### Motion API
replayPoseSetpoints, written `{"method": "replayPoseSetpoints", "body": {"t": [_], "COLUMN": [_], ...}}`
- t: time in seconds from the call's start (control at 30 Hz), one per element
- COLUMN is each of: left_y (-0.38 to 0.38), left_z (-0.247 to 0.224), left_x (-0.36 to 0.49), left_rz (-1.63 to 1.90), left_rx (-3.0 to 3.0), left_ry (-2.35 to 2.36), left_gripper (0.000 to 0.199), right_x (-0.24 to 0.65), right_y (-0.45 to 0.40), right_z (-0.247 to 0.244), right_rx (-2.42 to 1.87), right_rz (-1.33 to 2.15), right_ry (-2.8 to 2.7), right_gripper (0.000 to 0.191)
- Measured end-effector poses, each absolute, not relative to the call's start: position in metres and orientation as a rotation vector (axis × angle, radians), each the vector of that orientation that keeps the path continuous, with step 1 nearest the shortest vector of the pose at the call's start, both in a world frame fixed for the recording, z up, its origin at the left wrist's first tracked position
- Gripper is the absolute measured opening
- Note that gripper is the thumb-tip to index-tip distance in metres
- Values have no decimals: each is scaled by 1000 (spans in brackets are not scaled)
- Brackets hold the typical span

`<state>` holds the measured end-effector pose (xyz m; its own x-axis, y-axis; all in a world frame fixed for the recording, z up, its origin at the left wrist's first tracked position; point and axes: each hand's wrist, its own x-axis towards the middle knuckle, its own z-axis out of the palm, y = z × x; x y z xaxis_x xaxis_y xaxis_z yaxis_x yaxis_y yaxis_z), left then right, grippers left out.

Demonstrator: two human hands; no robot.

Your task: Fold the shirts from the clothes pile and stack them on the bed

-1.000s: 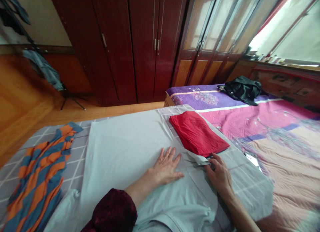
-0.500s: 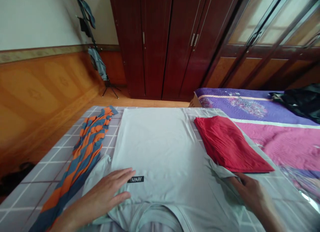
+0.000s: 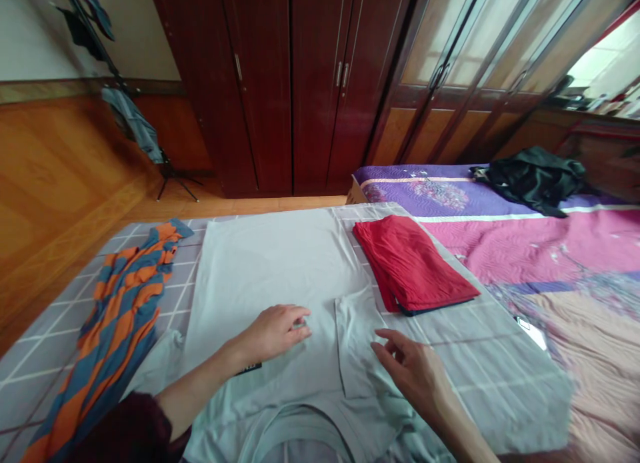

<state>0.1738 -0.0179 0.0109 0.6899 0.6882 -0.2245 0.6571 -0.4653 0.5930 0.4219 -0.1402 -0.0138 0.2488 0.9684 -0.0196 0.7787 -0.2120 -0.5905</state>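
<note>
A pale grey T-shirt (image 3: 270,263) lies spread out, collar toward me, with a small black label (image 3: 249,368) on its chest. Its right-hand sleeve (image 3: 357,343) is folded inward over the body; the left-hand sleeve (image 3: 163,360) still sticks out sideways. Over the chest hovers my left hand (image 3: 277,331), fingers loosely bent, thumb apart, holding nothing; whether it touches the cloth I cannot tell. Beside the folded sleeve is my right hand (image 3: 413,366), with thumb and fingers apart and no cloth between them.
A folded red garment (image 3: 415,263) lies to the right on the checked cloth surface (image 3: 480,356). An orange and blue striped garment (image 3: 133,296) lies crumpled at the left. Beyond are a bed (image 3: 520,250) with a black garment (image 3: 535,176), a dark red wardrobe (image 3: 260,96) and a coat stand (image 3: 120,83).
The right-hand sleeve has been folded inward onto the shirt and my right hand has let go of it. My left hand has moved right across the chest. The view has turned right.
</note>
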Motion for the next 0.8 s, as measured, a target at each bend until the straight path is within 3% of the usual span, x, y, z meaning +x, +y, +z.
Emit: {"method": "replayPoseSetpoints", "body": {"t": [0.17,0.4,0.57,0.8], "left_y": [8,21,29,21], "left_z": [-8,-23,-28,-25], "left_x": [236,281,278,268], "left_rz": [133,249,325,232], "left_rx": [2368,2300,2147,2085], "left_ry": [1050,1015,1070,1000], "left_gripper": [31,7,15,40], "right_x": [431,449,440,417], "right_y": [-173,-203,-196,-180], "right_z": [-26,-36,-27,-22], "right_rx": [-1976,-1914,-1976,-1908], "right_rz": [234,89,97,134], "right_ry": [-1898,-2115,-2098,-2081], "right_gripper": [23,48,18,14]}}
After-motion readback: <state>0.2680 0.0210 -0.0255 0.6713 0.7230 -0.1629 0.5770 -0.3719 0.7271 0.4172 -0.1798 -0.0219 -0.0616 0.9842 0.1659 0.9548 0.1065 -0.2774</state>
